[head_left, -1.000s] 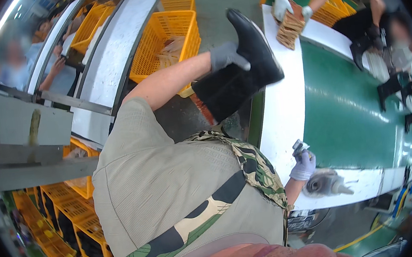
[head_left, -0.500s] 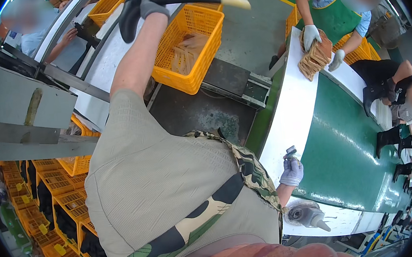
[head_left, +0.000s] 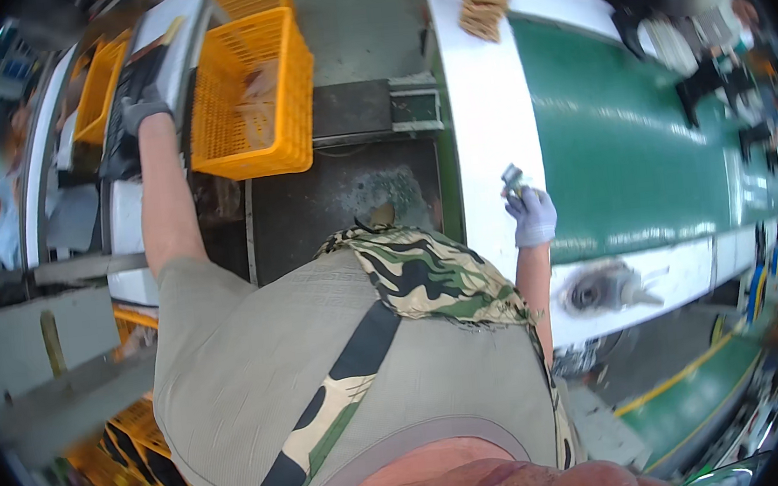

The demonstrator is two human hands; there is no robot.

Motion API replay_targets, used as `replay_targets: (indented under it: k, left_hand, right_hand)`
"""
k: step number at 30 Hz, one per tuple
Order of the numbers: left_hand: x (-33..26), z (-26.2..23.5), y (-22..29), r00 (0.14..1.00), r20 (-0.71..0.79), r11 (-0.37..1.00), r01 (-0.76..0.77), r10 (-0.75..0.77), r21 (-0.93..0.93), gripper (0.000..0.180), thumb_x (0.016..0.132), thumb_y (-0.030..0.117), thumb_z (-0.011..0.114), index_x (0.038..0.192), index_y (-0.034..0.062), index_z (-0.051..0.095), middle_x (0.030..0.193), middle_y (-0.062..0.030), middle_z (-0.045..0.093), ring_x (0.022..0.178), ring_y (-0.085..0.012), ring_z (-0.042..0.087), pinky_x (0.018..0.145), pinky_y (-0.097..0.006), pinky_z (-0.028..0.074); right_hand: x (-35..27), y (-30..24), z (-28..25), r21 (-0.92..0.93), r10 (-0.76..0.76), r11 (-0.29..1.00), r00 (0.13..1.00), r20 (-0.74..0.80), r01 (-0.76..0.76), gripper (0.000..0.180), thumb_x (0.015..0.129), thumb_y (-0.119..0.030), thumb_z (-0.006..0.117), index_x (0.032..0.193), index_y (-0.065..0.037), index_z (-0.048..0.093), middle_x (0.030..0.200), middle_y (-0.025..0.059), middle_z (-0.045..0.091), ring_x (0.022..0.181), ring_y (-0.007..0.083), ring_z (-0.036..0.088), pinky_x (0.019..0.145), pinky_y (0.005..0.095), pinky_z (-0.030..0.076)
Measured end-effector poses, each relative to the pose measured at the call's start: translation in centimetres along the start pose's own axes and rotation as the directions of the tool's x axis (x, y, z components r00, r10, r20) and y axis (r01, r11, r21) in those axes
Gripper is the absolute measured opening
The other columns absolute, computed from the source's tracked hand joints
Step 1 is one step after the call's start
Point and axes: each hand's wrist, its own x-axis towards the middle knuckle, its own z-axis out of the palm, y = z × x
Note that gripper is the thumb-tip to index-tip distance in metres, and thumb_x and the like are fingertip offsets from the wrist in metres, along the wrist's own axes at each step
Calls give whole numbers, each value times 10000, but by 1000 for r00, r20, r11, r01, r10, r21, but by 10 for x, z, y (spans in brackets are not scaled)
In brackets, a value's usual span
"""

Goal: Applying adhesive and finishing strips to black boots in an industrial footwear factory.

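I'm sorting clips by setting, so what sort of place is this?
Most likely a footwear factory: a black boot lies at the person's left hand, more dark boots show beyond the long green work surface, and a yellow crate sits nearby.

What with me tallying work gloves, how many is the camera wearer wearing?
2: a dark grey glove on the left hand, at the black boot, and a pale glove on the right hand.
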Motion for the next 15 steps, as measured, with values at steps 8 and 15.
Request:
replay_targets:
  k: [8,15]
  left_hand:
    - [-203,136,-79,630,667,906,155,-398,395,344,984,185,491,1282,20,537,1247,-146,601,1197,-305,559,995,-446,488]
    - [-502,118,-94,-510,620,693,-717,-596,76,177,817,131,730,972,53,691,893,-76,694,850,-174,678,760,-291,537]
  right_hand:
    - [-24,-8,-29,325,42,945,998,-42,-26,180,921,-193,600,1002,-32,587,862,62,625,681,164,597,607,309,516]
    - [-70,-18,-62,517,-128,840,986,-108,166,172,895,-167,659,995,-42,597,882,95,650,732,212,651,674,380,566]
